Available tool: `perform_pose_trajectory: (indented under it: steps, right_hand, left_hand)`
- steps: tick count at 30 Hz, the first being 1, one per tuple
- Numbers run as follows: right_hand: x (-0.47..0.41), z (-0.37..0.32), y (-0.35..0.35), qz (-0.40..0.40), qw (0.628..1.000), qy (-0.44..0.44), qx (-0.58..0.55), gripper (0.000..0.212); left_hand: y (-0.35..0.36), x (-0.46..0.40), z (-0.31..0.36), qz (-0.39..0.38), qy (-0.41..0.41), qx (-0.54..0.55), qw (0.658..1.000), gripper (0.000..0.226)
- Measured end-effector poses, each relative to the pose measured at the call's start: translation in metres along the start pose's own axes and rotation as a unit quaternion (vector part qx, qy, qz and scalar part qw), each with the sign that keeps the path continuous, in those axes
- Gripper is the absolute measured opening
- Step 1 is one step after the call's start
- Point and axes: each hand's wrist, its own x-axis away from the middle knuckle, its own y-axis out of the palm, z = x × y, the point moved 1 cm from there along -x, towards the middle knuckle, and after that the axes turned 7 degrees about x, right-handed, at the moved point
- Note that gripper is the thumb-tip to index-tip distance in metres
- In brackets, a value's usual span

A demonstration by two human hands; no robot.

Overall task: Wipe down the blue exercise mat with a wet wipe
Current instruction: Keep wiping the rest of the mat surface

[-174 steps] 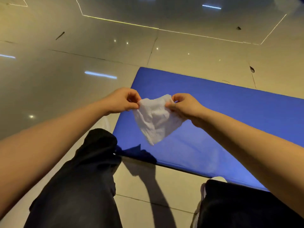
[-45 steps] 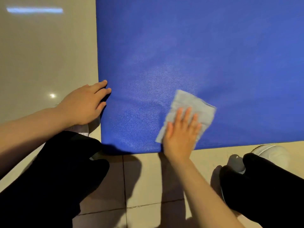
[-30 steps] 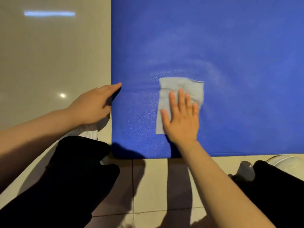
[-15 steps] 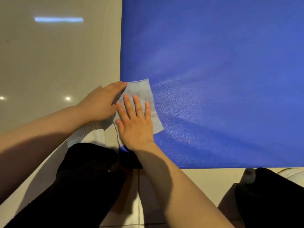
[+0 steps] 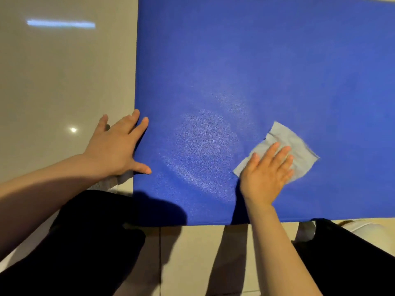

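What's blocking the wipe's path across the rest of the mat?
Nothing visible. The right hand presses the wipe flat on the mat, which lies bare ahead of and beside it. The left hand rests at the mat's left edge, well clear.

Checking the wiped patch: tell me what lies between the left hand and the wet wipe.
In the head view, only bare blue mat lies between the left hand and the wet wipe, carrying a pale sheen; nothing else sits there.

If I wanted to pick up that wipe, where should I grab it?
Probably the far corner of the wet wipe, pinched from the far side. It lies flat on the blue mat, and the right hand presses its near part, so only the far edge is free.
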Motion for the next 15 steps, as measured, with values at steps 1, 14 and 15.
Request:
perform_pose_trajectory:
  steps: [1,14,15]
  right_hand:
    - [0.011,-0.016,0.002,0.007,1.000,-0.014,-0.003,0.065]
    - [-0.037,-0.029,-0.004,-0.019,0.972,-0.226,0.055,0.069]
    - [-0.054,-0.009,-0.012,-0.049,0.982,-0.172,0.054,0.071]
  left_hand:
    - [-0.001,0.001,0.002,-0.001,-0.002,0.001,1.000,0.129]
    - [-0.002,0.007,0.007,-0.006,-0.025,0.043,0.999,0.125]
    - [-0.002,0.007,0.007,-0.007,-0.024,0.044,0.999,0.125]
